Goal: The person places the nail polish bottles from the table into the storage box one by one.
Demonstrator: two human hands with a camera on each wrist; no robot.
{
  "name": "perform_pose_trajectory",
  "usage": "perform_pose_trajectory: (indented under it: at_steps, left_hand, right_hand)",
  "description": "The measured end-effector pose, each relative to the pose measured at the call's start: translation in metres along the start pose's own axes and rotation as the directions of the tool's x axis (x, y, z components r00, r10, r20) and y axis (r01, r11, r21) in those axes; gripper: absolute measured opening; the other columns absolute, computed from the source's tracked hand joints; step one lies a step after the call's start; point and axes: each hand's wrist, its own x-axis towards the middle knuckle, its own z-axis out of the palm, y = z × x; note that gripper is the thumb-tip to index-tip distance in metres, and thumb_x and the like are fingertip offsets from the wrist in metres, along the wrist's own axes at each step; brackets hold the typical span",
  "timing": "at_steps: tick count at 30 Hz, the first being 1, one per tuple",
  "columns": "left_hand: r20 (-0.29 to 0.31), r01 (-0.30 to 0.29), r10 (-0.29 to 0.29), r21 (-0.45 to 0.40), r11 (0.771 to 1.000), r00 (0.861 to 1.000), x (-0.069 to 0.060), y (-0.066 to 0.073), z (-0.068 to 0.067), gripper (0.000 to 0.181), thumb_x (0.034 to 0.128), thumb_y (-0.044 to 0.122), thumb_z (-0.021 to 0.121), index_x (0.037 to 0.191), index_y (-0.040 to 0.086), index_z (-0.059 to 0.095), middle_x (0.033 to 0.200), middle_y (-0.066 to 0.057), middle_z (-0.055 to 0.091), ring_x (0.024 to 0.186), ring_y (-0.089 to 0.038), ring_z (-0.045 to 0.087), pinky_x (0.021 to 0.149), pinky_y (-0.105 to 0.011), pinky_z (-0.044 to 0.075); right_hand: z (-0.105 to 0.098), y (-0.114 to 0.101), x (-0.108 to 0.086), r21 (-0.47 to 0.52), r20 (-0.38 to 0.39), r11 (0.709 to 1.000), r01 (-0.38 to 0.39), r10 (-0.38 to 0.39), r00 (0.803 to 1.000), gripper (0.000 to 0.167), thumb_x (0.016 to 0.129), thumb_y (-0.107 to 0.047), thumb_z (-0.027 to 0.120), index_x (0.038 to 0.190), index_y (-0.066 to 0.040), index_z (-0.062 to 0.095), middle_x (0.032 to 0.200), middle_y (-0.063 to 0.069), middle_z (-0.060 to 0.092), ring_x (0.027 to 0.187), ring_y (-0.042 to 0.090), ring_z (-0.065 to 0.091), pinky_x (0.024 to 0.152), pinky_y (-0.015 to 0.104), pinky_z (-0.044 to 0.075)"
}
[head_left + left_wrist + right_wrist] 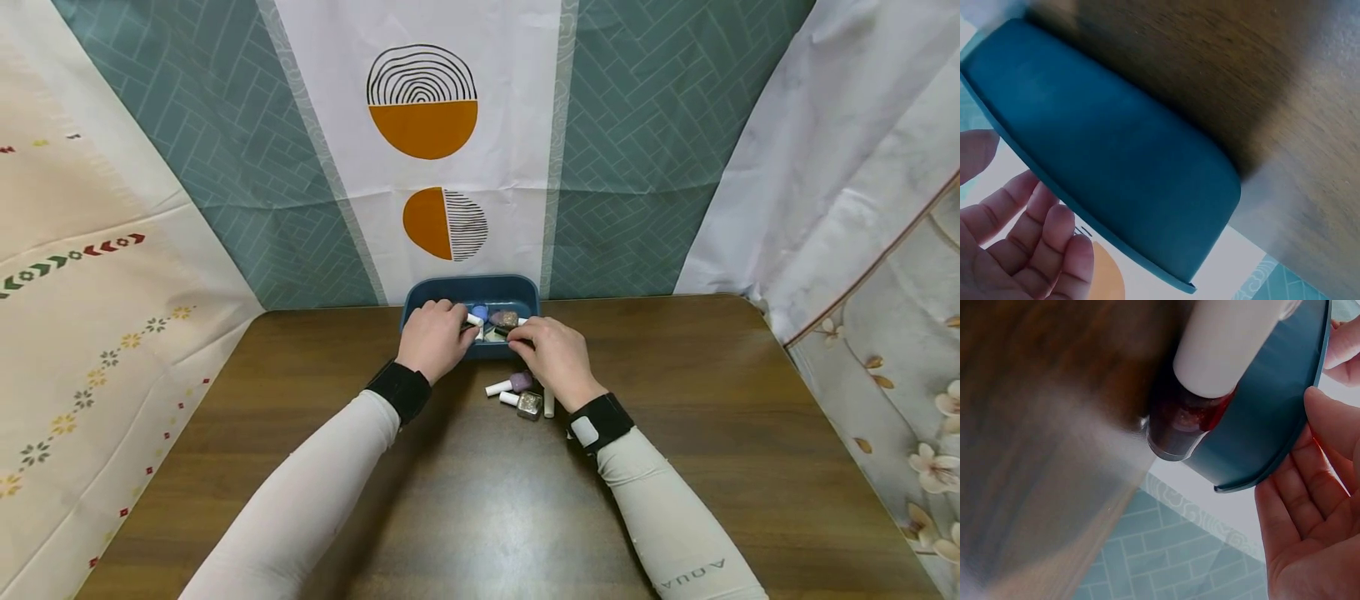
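Observation:
A dark blue plastic bin [471, 284] stands at the table's back edge, holding several small nail polish bottles [507, 318]. My left hand [433, 340] reaches over its left side, bent fingers beside a white cap [474, 320]. From the front right, my right hand [557, 357] reaches in, thumb and forefinger close together near a dark item. In both wrist views the bin's wall hides what the fingertips touch. On the table under the right hand lie a purple bottle [521, 382], a glittery one [529, 406] and a dark red one [1185, 419], all white-capped.
The brown wooden table [480, 508] spreads in front of the bin and to both sides. Behind it hangs a patterned cloth [510, 225], right up against the back edge. More fabric [847, 275] drapes along the right side, and a cream cloth [90, 333] along the left.

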Motion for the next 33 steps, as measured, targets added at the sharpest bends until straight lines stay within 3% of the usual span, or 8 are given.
perform_pose_trajectory:
  at_steps: [10, 15, 22, 28, 33]
  left_hand:
    - [-0.009, -0.016, 0.016, -0.062, 0.998, 1.0, -0.012, 0.003, -0.003, 0.03, 0.1078, 0.032, 0.075, 0.118, 0.005, 0.076, 0.106, -0.012, 0.072, 0.101, -0.033, 0.065, 0.094, -0.048, 0.055]
    - [-0.043, -0.054, 0.051, -0.07, 0.996, 0.998, -0.019, 0.007, -0.006, 0.029, 0.1074, 0.03, 0.076, 0.12, 0.004, 0.077, 0.109, -0.013, 0.073, 0.103, -0.033, 0.067, 0.095, -0.048, 0.055]
    - [-0.103, -0.111, 0.104, -0.063, 0.992, 0.989, -0.031, 0.015, -0.009, 0.026, 0.1049, 0.031, 0.08, 0.111, 0.005, 0.076, 0.104, -0.011, 0.072, 0.098, -0.033, 0.067, 0.091, -0.049, 0.055]
    - [-0.123, -0.169, 0.159, -0.076, 0.983, 0.98, -0.041, 0.021, -0.01, 0.023, 0.1031, 0.028, 0.082, 0.11, 0.007, 0.075, 0.099, -0.009, 0.07, 0.091, -0.031, 0.065, 0.084, -0.045, 0.055]
    - [-0.126, -0.206, 0.193, -0.093, 0.974, 0.973, -0.048, 0.022, -0.008, 0.022, 0.1024, 0.025, 0.083, 0.111, 0.006, 0.076, 0.097, -0.009, 0.071, 0.092, -0.031, 0.068, 0.088, -0.046, 0.057]
  right_hand:
    - [0.0, 0.002, 0.001, 0.008, 0.011, 1.0, -0.003, 0.002, 1.0, 0.009, 0.102, -0.023, 0.083, 0.109, -0.019, 0.088, 0.102, -0.002, 0.077, 0.098, 0.022, 0.072, 0.08, 0.046, 0.059]
    - [0.001, 0.002, 0.001, 0.015, 0.003, 1.0, 0.001, -0.001, 1.0, 0.008, 0.102, -0.022, 0.084, 0.108, -0.019, 0.088, 0.102, -0.002, 0.078, 0.098, 0.021, 0.072, 0.079, 0.046, 0.058]
    - [0.0, 0.002, 0.0, 0.019, -0.022, 1.0, 0.016, -0.016, 1.0, 0.007, 0.101, -0.022, 0.085, 0.106, -0.019, 0.088, 0.101, -0.003, 0.078, 0.096, 0.021, 0.072, 0.077, 0.045, 0.058]
    - [0.0, 0.001, 0.0, 0.021, -0.025, 1.0, 0.015, -0.014, 1.0, 0.007, 0.1, -0.023, 0.085, 0.105, -0.019, 0.088, 0.102, -0.003, 0.078, 0.097, 0.021, 0.073, 0.077, 0.045, 0.058]
    - [0.0, 0.001, 0.0, 0.018, -0.02, 1.0, 0.013, -0.013, 1.0, 0.007, 0.101, -0.023, 0.084, 0.106, -0.019, 0.087, 0.103, -0.003, 0.078, 0.097, 0.021, 0.073, 0.077, 0.045, 0.058]
